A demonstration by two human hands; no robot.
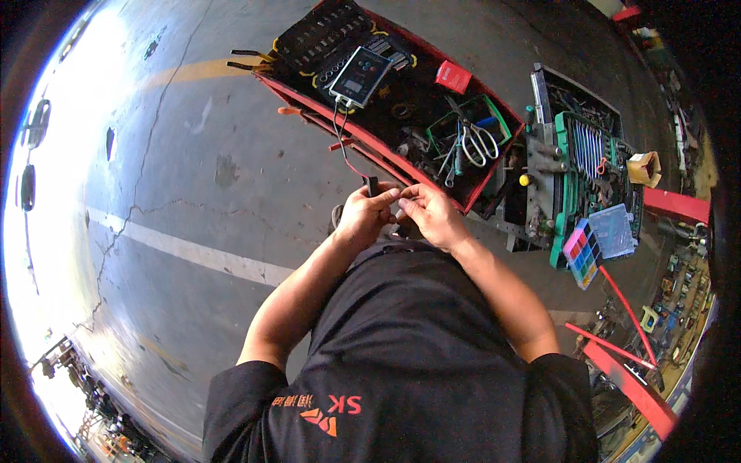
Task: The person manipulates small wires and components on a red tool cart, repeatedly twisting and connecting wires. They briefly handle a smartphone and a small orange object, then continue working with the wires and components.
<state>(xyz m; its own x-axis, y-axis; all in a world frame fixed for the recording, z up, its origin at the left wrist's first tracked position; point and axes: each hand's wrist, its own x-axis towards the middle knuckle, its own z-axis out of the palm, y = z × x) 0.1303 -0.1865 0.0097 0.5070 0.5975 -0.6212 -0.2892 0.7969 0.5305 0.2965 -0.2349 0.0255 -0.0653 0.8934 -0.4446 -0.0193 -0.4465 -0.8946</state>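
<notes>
My left hand (364, 216) is closed, with a black handle-like cable end (373, 186) sticking up out of its fingers. A thin dark and red cable (345, 157) climbs from there to a boxy electronic tester (360, 76) with a small screen and buttons, lying on the red tool cart (309, 114). Fingertip to fingertip with the left, my right hand (436, 218) is pinched closed. Whatever lies between its thumb and forefinger is too small to make out. Both hands are held in front of my body, beside the cart's near edge.
On the cart are a socket set (324, 35), a red box (453, 78) and a green-edged tray with large scissors (480, 144). To the right stands another tool stand with a green wrench case (567, 185) and a colourful parts organizer (583, 253). A red bar (629, 390) lies lower right.
</notes>
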